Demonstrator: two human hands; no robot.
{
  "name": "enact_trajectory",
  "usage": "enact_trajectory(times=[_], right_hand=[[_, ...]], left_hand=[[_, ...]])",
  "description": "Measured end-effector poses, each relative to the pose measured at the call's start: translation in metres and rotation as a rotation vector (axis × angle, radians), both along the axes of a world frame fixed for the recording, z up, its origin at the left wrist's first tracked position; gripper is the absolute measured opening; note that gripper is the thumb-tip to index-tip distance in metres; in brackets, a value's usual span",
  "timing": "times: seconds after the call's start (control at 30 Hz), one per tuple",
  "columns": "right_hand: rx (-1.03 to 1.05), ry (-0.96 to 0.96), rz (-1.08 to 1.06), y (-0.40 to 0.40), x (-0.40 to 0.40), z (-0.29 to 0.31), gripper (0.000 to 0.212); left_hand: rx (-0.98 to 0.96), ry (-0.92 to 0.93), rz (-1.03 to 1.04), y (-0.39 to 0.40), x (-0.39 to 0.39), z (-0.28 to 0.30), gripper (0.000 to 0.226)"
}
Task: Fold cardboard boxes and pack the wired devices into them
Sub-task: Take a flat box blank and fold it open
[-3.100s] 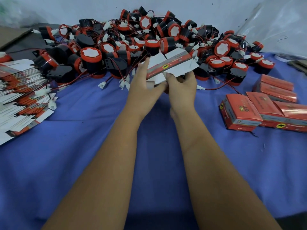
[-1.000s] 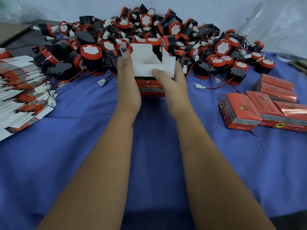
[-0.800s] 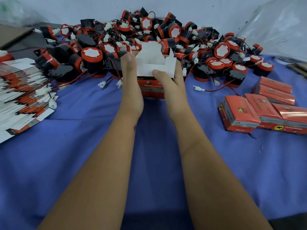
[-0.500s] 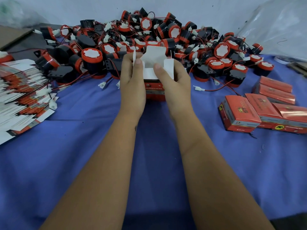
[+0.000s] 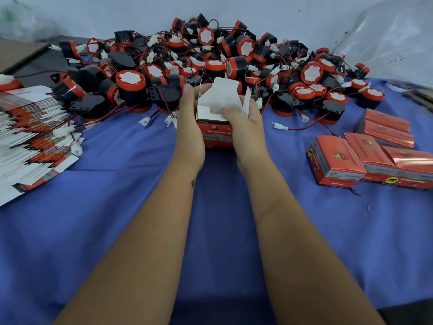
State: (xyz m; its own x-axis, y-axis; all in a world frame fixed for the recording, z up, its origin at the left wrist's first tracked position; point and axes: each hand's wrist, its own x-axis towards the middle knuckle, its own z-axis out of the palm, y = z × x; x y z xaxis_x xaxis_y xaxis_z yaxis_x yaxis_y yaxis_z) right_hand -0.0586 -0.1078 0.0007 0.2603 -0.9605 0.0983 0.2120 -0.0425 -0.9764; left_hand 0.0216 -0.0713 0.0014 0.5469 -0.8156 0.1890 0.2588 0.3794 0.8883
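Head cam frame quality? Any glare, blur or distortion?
Head view: wide-angle bowing at the edges, flat box stack smeared; glare on the packed boxes; soft even light, the box in both hands slightly blurred, its print hardly readable.

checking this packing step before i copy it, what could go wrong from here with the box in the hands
1. The box stands open, white flaps up, held between the left hand and right hand; the right thumb presses a flap inward, which might crease it.
2. Loose red wires and white connectors from the pile of devices lie right beside the box and could snag.
3. No device is visible inside yet, so it could get shut empty.
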Motion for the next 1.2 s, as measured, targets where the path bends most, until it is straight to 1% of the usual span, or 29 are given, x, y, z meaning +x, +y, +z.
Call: enact_trajectory(times=[0.03, 0.07, 0.13, 0.2, 0.3, 0.37, 0.43, 0.47, 0.57, 0.63, 0.7, 0.97, 1.13, 1.2], right_hand=[[0.003, -0.002, 0.007, -0.001, -0.001, -0.001, 0.027], [0.005, -0.014, 0.013, -0.001, -0.001, -0.001, 0.027], [-0.001, -0.025, 0.031, -0.003, 0.0, -0.003, 0.028], [-0.01, -0.032, 0.028, -0.004, 0.001, -0.004, 0.03], [-0.015, -0.036, 0.02, -0.005, 0.001, -0.006, 0.03], [0.057, -0.19, 0.095, -0.006, -0.001, -0.005, 0.03], [0.174, -0.342, 0.129, -0.011, -0.005, -0.003, 0.046], [0.196, -0.362, 0.113, -0.013, -0.007, -0.003, 0.049], [0.193, -0.305, 0.118, -0.012, -0.006, -0.004, 0.036], [0.146, -0.251, 0.134, -0.012, -0.005, -0.005, 0.029], [0.099, -0.238, 0.154, -0.013, -0.006, -0.004, 0.026], [0.019, -0.27, 0.209, -0.015, -0.008, -0.004, 0.031], [-0.018, -0.206, 0.221, -0.012, -0.008, -0.004, 0.043], [-0.036, -0.204, 0.212, -0.01, -0.007, -0.004, 0.041]], left_hand=[[0.001, 0.021, -0.005, 0.0, 0.001, -0.001, 0.046], [0.021, 0.006, 0.012, -0.002, 0.003, -0.002, 0.04], [0.039, -0.108, 0.046, -0.005, 0.004, -0.006, 0.028], [0.022, -0.223, 0.056, -0.005, 0.005, -0.008, 0.03], [0.017, -0.25, 0.054, -0.006, 0.006, -0.009, 0.037], [0.031, -0.216, 0.051, -0.008, 0.008, -0.009, 0.039], [0.047, -0.176, 0.055, -0.009, 0.008, -0.007, 0.039], [0.052, -0.165, 0.057, -0.01, 0.008, -0.007, 0.039], [0.051, -0.157, 0.054, -0.01, 0.007, -0.007, 0.038], [0.05, -0.161, 0.052, -0.01, 0.007, -0.007, 0.037], [0.051, -0.17, 0.057, -0.01, 0.007, -0.007, 0.037], [0.063, -0.169, 0.078, -0.011, 0.008, -0.007, 0.037], [0.057, -0.179, 0.064, -0.009, 0.007, -0.007, 0.036], [0.029, -0.181, 0.08, -0.007, 0.007, -0.006, 0.039]])
